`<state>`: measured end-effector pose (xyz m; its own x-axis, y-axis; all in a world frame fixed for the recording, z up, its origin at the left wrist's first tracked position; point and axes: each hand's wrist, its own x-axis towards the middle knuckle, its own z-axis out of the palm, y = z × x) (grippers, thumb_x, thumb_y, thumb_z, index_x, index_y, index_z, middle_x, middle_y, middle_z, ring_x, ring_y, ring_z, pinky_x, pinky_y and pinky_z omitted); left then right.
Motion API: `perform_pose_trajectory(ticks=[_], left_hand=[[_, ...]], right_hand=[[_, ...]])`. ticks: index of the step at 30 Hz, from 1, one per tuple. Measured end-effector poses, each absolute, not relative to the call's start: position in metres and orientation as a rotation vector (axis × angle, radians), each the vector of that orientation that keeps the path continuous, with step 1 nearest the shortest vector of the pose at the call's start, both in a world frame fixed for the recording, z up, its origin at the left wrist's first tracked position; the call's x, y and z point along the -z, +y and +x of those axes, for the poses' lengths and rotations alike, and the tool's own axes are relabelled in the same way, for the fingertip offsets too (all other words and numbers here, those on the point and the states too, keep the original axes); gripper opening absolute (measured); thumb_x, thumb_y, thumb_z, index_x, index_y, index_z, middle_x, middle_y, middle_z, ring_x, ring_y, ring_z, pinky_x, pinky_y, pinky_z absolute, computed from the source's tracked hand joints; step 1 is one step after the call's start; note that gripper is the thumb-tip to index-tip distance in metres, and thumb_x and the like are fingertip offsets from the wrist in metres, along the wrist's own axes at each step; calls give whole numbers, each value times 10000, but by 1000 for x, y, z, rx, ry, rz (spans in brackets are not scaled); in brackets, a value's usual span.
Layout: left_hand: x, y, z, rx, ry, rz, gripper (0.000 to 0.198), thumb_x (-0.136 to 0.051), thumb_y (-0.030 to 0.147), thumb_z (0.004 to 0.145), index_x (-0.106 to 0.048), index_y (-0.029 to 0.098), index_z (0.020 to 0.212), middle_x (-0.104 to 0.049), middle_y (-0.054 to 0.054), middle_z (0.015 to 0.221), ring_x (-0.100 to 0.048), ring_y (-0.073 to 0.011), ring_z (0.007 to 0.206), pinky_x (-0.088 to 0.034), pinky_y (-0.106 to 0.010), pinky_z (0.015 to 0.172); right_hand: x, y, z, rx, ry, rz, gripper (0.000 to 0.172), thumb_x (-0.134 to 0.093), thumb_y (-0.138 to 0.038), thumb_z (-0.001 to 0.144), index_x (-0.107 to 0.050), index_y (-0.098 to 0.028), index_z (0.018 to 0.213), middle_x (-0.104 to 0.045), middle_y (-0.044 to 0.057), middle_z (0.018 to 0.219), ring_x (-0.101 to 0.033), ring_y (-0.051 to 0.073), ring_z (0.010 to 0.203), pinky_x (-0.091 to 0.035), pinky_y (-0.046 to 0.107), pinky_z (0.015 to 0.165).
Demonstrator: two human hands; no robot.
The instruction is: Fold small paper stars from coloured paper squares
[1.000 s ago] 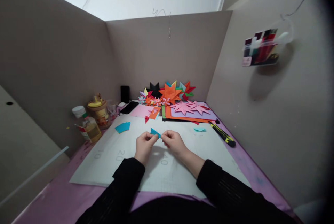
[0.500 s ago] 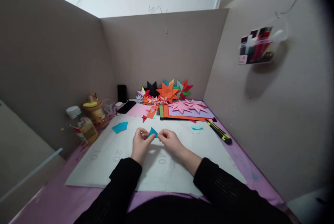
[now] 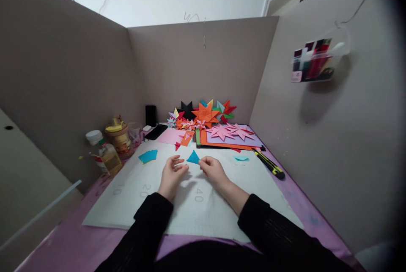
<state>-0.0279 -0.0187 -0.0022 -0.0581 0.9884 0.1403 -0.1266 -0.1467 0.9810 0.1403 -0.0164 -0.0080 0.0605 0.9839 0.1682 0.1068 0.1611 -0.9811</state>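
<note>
A small folded piece of blue paper (image 3: 193, 157), triangular in outline, is pinched at its right corner by my right hand (image 3: 213, 170). My left hand (image 3: 173, 173) is just left of it, fingers apart and curved, with nothing in them. Both hands are over a white paper sheet (image 3: 127, 208) printed with numbers. Several blue paper pieces (image 3: 148, 156) lie fanned out to the left. To the right of my hands rests a light turquoise folded paper (image 3: 242, 159).
Folded paper stars (image 3: 205, 113) stand at the back, with pink stars (image 3: 221, 131) on stacked coloured sheets. A yellow-black utility knife (image 3: 269, 164) lies at the right edge. On the left are a bottle (image 3: 106, 155), a yellow-lidded jar (image 3: 119, 138) and a black phone (image 3: 156, 132).
My left hand has let go of the blue paper, and its fingers have spread. My right hand keeps the paper, which has turned so that its triangular face shows more.
</note>
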Motion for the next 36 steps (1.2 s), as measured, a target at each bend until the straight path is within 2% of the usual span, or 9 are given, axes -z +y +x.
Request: perform_pose_trajectory(ticks=[4,7,10,16,23,28,32,36], left_hand=[[6,-23,-19,-1167,1034,1306,297,-689,367,621,-603,115,752,-607,-41,685,-534,-116,579,-406,-224,532],[6,-24,-20,-1196,1107,1329,320,-658,426,642,-559,125,598,-540,3,550,-456,-91,501,-337,-206,492],[4,-24,-21,-1200,1126,1361,361,-651,449,636,-502,139,528,-490,25,502,-411,-79,475,-301,-198,478],[4,-24,-21,-1160,1117,1383,351,-657,436,631,-507,137,525,-463,34,480,-378,-71,448,-274,-199,454],[3,-19,-28,-1293,1146,1177,325,-691,432,587,-608,120,625,-549,6,543,-471,-94,516,-353,-210,521],[-4,-15,-33,-1470,1133,1033,306,-691,417,586,-626,132,674,-588,0,605,-519,-101,575,-418,-231,609],[-3,-21,-28,-1221,1008,1233,318,-710,385,578,-659,128,759,-627,-27,679,-550,-125,609,-422,-234,594],[3,-27,-20,-1178,1108,1357,280,-708,382,579,-633,115,620,-572,2,556,-483,-103,524,-345,-207,504]], right_hand=[[7,-25,128,-1081,-1334,-1147,206,-553,-332,720,-526,-161,608,-458,-45,470,-382,81,433,-301,202,432],[8,-30,122,-1110,-1397,-1125,207,-561,-335,719,-524,-161,613,-479,-41,492,-387,78,444,-295,198,433],[9,-33,121,-1125,-1428,-1136,222,-577,-333,702,-493,-163,587,-476,-45,492,-377,74,448,-286,195,435],[8,-32,122,-1126,-1492,-1134,245,-557,-305,708,-427,-173,547,-422,-60,474,-347,69,447,-267,192,433],[5,-34,122,-1134,-1539,-1129,230,-534,-269,703,-422,-175,526,-437,-56,467,-341,66,431,-261,196,434],[5,-34,125,-1113,-1531,-1160,235,-534,-260,690,-391,-185,520,-386,-70,443,-327,70,430,-255,196,434],[5,-33,125,-1064,-1549,-1150,211,-524,-262,693,-411,-180,535,-405,-61,478,-346,77,465,-277,198,456],[8,-32,124,-1021,-1607,-1156,195,-510,-260,705,-428,-173,550,-397,-54,510,-348,82,494,-278,198,470]])
